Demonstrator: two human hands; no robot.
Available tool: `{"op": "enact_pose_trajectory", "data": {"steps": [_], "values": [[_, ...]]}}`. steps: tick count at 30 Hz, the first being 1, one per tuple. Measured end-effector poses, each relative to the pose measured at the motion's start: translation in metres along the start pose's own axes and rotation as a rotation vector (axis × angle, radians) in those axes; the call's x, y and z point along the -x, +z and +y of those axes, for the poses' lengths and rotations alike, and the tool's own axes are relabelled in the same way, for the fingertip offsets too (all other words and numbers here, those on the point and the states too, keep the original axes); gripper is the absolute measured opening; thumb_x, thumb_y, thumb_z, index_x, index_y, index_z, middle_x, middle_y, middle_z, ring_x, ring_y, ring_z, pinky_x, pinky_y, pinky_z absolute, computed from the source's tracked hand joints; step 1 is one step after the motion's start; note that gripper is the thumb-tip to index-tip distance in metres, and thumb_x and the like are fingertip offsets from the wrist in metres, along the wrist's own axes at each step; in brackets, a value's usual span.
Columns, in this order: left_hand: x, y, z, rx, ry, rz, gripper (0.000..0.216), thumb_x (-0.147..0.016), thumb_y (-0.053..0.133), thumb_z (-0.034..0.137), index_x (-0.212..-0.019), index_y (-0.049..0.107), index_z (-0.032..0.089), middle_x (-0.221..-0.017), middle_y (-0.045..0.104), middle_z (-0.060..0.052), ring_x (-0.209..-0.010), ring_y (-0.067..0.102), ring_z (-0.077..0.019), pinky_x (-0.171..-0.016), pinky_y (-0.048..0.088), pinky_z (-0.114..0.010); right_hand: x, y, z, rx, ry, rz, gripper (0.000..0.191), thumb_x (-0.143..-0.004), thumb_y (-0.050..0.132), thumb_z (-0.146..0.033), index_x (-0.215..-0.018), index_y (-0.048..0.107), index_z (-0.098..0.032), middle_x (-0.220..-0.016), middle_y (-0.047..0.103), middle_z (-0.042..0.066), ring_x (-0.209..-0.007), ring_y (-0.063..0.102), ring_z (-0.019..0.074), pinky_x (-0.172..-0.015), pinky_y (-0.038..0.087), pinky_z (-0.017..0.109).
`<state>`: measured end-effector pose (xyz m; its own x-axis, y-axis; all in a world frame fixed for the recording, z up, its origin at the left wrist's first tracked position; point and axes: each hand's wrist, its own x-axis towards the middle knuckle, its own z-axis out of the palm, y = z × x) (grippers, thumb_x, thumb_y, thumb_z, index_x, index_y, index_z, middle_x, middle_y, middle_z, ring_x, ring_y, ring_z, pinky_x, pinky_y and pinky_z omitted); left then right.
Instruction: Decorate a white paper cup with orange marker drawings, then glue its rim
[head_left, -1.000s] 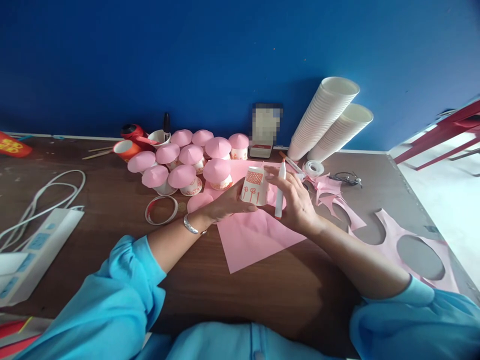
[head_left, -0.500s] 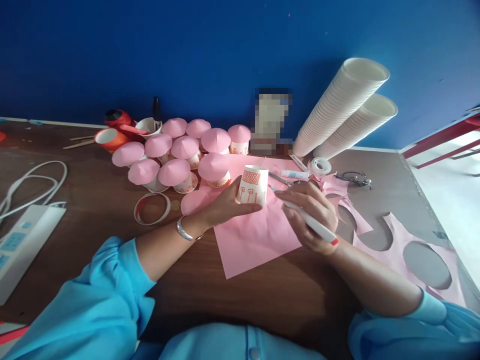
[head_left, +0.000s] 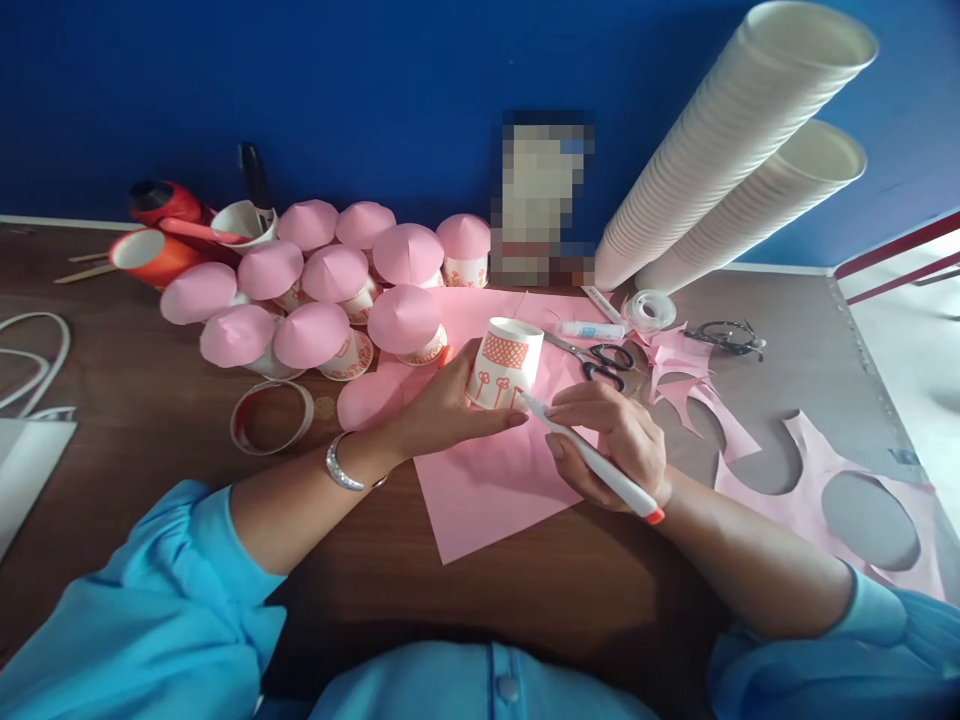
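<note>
My left hand (head_left: 442, 405) is wrapped round a small white paper cup (head_left: 504, 362) with red drawings, held upside down over a pink paper sheet (head_left: 501, 475). My right hand (head_left: 615, 440) grips a white marker (head_left: 592, 458) with a red end. The marker's tip touches the cup's lower right side. A silver bracelet (head_left: 341, 470) sits on my left wrist.
Several pink-capped cups (head_left: 315, 290) cluster behind the held cup. Two leaning stacks of white cups (head_left: 739, 150) stand at the right by the blue wall. Scissors (head_left: 600, 360), a tape roll (head_left: 651, 310), a glue tube (head_left: 592, 329), pink offcuts (head_left: 847, 470) and a ring (head_left: 270, 415) lie on the brown table.
My right hand turned the marker from upright to slanted and brought its tip to the cup. The view has moved closer to the table.
</note>
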<state>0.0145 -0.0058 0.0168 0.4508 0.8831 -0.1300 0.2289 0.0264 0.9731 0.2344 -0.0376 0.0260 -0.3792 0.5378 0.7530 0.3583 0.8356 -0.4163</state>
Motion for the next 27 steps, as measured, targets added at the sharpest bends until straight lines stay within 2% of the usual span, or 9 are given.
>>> {"op": "enact_pose_trajectory", "data": {"steps": [20, 27], "values": [[-0.0006, 0.0014, -0.0039, 0.042, 0.008, -0.007, 0.065, -0.074, 0.089, 0.049, -0.119, 0.052, 0.020, -0.114, 0.065, -0.008, -0.105, 0.065, -0.0276, -0.085, 0.053, -0.038, 0.0037, 0.0009, 0.0034, 0.002, -0.008, -0.004, 0.027, -0.087, 0.063, -0.012, -0.113, 0.062, -0.022, -0.083, 0.072, 0.004, -0.070, 0.072, 0.0193, -0.057, 0.058, 0.029], [-0.0009, 0.0017, -0.0053, 0.036, -0.001, 0.001, 0.065, -0.073, 0.089, 0.049, -0.120, 0.054, 0.019, -0.119, 0.065, -0.010, -0.110, 0.065, -0.0293, -0.088, 0.053, -0.039, 0.0037, 0.0015, 0.0036, 0.018, -0.010, -0.001, 0.025, -0.089, 0.064, -0.014, -0.113, 0.063, -0.022, -0.082, 0.072, 0.003, -0.068, 0.072, 0.0188, -0.054, 0.057, 0.029]]}}
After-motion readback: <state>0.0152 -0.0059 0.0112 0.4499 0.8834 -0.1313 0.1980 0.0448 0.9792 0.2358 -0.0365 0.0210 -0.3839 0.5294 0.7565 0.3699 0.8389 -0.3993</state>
